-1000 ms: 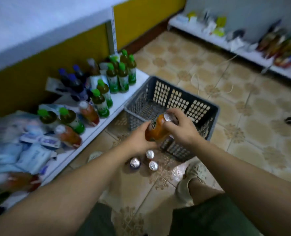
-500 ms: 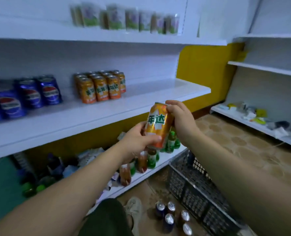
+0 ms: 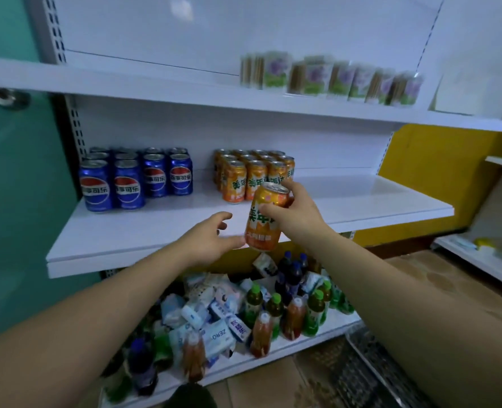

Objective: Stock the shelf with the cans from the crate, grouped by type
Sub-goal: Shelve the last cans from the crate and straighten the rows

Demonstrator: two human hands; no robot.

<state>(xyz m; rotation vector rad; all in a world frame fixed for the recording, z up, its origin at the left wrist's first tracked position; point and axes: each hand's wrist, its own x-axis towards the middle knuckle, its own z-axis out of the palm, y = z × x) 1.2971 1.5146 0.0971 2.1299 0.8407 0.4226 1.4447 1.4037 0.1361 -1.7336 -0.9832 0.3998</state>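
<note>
My right hand (image 3: 295, 212) grips an orange soda can (image 3: 263, 222) by its upper part, holding it upright just in front of the white middle shelf (image 3: 361, 198). My left hand (image 3: 207, 241) is beside the can's base, fingers spread, its thumb touching or nearly touching the can. On the shelf stands a block of matching orange cans (image 3: 251, 172) right behind the held can. A block of blue cola cans (image 3: 135, 178) stands to its left. A corner of the grey crate (image 3: 370, 360) shows at the bottom right.
The upper shelf (image 3: 155, 86) carries small cartons (image 3: 332, 76). The bottom shelf (image 3: 291, 343) is crowded with green-capped and orange bottles (image 3: 273, 313) and tissue packs (image 3: 214, 307). To the right of the orange cans the middle shelf is bare. A teal wall (image 3: 11, 201) is at the left.
The can has risen from the crate up to the middle shelf. My view swung from the floor to the shelf. My left hand has let go of the can and opened.
</note>
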